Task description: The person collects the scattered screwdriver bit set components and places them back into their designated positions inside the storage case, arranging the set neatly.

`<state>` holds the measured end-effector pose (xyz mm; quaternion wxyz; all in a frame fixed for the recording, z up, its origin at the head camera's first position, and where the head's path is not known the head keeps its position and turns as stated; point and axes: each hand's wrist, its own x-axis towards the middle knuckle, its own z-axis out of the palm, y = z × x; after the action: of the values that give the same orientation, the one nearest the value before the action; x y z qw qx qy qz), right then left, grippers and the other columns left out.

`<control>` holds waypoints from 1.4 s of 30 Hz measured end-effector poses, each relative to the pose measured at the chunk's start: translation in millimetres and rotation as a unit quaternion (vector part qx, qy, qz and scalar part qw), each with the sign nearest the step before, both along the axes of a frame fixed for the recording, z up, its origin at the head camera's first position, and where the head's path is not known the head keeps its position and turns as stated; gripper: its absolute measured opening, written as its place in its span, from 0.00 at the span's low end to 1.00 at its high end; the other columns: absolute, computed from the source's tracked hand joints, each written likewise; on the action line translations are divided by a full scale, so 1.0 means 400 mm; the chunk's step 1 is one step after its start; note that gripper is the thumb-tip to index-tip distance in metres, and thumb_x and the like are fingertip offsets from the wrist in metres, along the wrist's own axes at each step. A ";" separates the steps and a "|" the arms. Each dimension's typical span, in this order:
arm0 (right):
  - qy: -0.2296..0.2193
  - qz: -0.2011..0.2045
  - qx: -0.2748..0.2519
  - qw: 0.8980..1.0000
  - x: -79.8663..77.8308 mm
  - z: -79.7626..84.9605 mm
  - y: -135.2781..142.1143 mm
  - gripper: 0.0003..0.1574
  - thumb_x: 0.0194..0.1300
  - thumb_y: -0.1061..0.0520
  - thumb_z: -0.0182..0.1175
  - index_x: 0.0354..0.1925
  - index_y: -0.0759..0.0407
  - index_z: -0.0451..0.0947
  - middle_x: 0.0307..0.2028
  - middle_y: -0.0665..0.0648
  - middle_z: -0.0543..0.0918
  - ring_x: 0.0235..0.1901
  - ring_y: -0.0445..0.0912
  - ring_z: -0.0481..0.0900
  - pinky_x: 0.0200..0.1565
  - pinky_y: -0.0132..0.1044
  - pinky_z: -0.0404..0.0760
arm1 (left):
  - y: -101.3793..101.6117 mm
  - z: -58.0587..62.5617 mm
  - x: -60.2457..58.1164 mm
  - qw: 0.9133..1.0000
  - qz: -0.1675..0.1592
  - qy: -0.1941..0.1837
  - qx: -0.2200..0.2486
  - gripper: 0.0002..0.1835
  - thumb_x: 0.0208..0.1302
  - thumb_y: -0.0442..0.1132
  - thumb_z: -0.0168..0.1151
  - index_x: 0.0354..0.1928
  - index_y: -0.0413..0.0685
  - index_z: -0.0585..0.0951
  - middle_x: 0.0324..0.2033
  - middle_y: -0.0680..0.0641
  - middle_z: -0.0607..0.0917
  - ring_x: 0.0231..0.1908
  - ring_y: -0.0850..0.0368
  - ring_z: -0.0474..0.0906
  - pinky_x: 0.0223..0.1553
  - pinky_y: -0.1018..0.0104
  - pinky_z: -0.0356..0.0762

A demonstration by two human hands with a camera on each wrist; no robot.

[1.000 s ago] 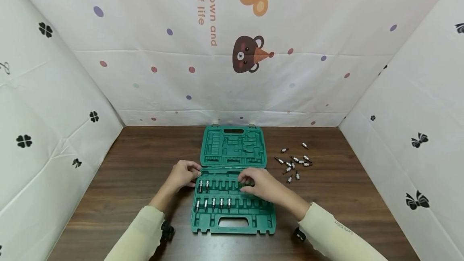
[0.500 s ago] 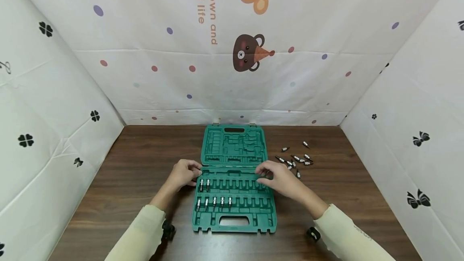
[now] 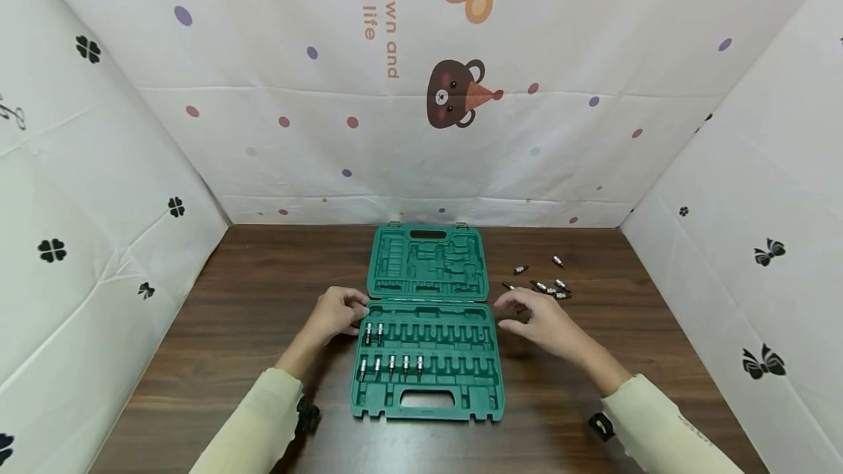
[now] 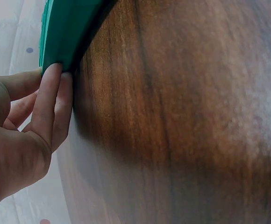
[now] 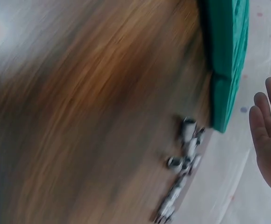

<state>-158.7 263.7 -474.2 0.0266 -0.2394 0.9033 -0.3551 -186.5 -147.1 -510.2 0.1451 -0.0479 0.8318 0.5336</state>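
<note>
An open green bit socket case (image 3: 428,349) lies on the table between my hands. Two bit sockets (image 3: 380,332) fill the left of its upper row, and several more (image 3: 391,364) line the lower row. My left hand (image 3: 334,313) holds the case's left side near the hinge, its fingertips on the edge in the left wrist view. Just off the right side, my right hand (image 3: 545,322) hovers with loosely bent fingers and nothing between them. Loose bit sockets (image 3: 546,288) are scattered beyond it, some hidden behind the hand; the right wrist view shows a blurred cluster (image 5: 189,149).
The case's lid (image 3: 428,262) lies folded back toward the rear wall. White patterned cloth (image 3: 329,167) encloses the brown wooden table (image 3: 276,262) at the back and both sides. One loose bit socket (image 3: 558,261) lies apart near the back.
My right hand has moved right, from over the case's upper row to beside the case near the loose bit sockets. The left hand has kept its place on the edge.
</note>
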 end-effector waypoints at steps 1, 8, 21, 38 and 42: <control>0.004 0.000 0.002 1.000 -0.001 -0.003 0.008 0.20 0.64 0.57 0.73 0.54 0.54 0.83 0.50 0.53 0.86 0.49 0.54 0.85 0.48 0.51 0.87 | 0.000 0.000 0.000 1.000 0.000 0.001 0.000 0.10 0.71 0.29 0.64 0.51 0.39 0.87 0.39 0.40 0.86 0.34 0.54 0.85 0.30 0.59 0.90; 0.017 -0.008 0.028 0.999 -0.006 -0.031 0.056 0.21 0.63 0.57 0.75 0.53 0.53 0.83 0.51 0.49 0.86 0.48 0.52 0.86 0.45 0.48 0.87 | -0.002 -0.006 -0.004 1.000 -0.004 0.003 0.004 0.10 0.71 0.29 0.64 0.51 0.39 0.86 0.40 0.40 0.86 0.34 0.54 0.85 0.30 0.59 0.90; 0.034 -0.019 0.090 0.995 -0.020 -0.077 0.115 0.20 0.60 0.56 0.77 0.50 0.48 0.84 0.49 0.44 0.85 0.51 0.46 0.83 0.51 0.50 0.85 | -0.002 -0.003 -0.002 1.000 -0.002 -0.003 0.004 0.10 0.71 0.28 0.63 0.51 0.39 0.86 0.39 0.41 0.85 0.34 0.54 0.85 0.30 0.59 0.90; 0.086 0.031 0.158 0.983 -0.040 -0.104 0.145 0.17 0.61 0.62 0.75 0.48 0.50 0.87 0.50 0.50 0.87 0.56 0.54 0.82 0.57 0.55 0.83 | -0.001 -0.005 -0.002 1.000 -0.001 -0.001 0.006 0.10 0.70 0.28 0.64 0.51 0.39 0.87 0.38 0.41 0.86 0.33 0.54 0.85 0.30 0.59 0.90; 0.107 0.041 0.169 0.979 -0.044 -0.109 0.144 0.15 0.61 0.62 0.74 0.47 0.50 0.87 0.49 0.50 0.87 0.53 0.52 0.83 0.55 0.53 0.84 | -0.002 -0.007 -0.002 1.000 -0.002 0.000 0.006 0.10 0.70 0.28 0.64 0.51 0.39 0.87 0.38 0.41 0.86 0.33 0.54 0.85 0.30 0.59 0.90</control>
<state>-176.1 321.4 -517.8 -0.0153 -0.3046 0.9373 -0.1685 -187.4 -147.8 -512.9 0.1462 -0.0456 0.8289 0.5380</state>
